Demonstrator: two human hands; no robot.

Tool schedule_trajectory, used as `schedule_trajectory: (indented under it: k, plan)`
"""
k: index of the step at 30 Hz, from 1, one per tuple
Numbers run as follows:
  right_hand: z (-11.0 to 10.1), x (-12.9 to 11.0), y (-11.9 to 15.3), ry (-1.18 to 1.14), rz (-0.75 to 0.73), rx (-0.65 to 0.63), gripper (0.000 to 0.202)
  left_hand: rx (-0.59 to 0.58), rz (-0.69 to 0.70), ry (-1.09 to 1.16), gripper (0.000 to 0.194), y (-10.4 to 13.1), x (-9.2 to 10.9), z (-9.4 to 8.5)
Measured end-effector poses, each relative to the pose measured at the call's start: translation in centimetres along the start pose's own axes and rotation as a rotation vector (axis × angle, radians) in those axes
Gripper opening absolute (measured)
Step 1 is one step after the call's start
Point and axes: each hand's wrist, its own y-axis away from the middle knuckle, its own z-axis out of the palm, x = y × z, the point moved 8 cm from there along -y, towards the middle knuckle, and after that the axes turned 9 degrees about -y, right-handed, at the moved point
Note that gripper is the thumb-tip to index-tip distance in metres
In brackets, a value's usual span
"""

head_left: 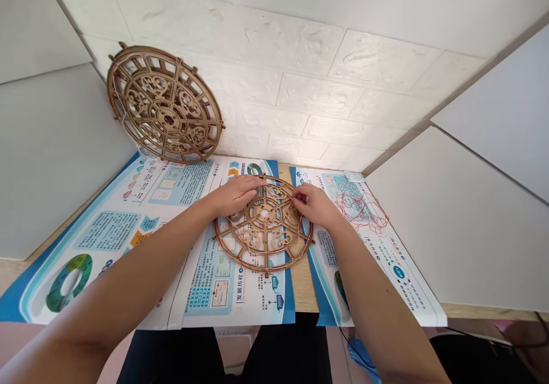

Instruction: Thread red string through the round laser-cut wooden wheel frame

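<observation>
A round brown openwork frame [265, 215] with scrollwork lies flat on the printed sheets, and thin red and white wires run around its rim and across it. My left hand [238, 194] rests over its upper left part, fingers stretched out and spread across the rim. At its upper right edge my right hand [309, 202] has its thumb and fingertips pinched together; whatever sits between them is too small to make out. Part of the frame's upper rim is hidden under my hands.
Similar round frames [168, 119] lean together against the white brick-pattern wall [321, 92] at the back left. A tangle of red wire [364, 211] lies on the right sheet. Printed sheets [158, 212] cover much of the wooden table [303, 281]. Grey panels stand on both sides.
</observation>
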Motion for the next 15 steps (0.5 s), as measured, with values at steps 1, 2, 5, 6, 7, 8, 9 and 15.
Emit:
schedule_trajectory:
  k: [1, 2, 5, 6, 7, 8, 9, 15]
  plan:
    - [0.0, 0.01, 0.0, 0.002, 0.0, 0.0, 0.008, 0.003, -0.005, 0.005, 0.056, 0.03, -0.07, -0.01]
    - [0.02, 0.05, 0.01, 0.003, 0.002, -0.001, 0.008, 0.005, -0.013, 0.013, 0.055, 0.06, -0.16, -0.03]
    - [0.11, 0.28, -0.01, 0.006, 0.008, -0.006, 0.008, 0.008, -0.046, 0.054, 0.056, 0.08, -0.47, -0.04]
    - [0.15, 0.37, -0.02, 0.007, 0.007, -0.006, 0.008, 0.006, -0.056, 0.065, 0.057, 0.07, -0.56, -0.01]
    - [0.17, 0.44, -0.04, 0.008, 0.005, -0.003, 0.008, 0.004, -0.061, 0.071, 0.059, 0.04, -0.62, 0.04]
    - [0.2, 0.5, -0.06, 0.008, 0.003, -0.002, 0.008, 0.004, -0.063, 0.07, 0.06, 0.0, -0.66, 0.08]
    - [0.21, 0.55, -0.07, 0.007, 0.001, 0.001, 0.008, 0.006, -0.061, 0.065, 0.06, -0.04, -0.68, 0.12]
    - [0.28, 0.58, -0.07, 0.0, 0.013, -0.006, 0.009, -0.02, -0.07, 0.037, 0.06, -0.17, -0.72, 0.35]
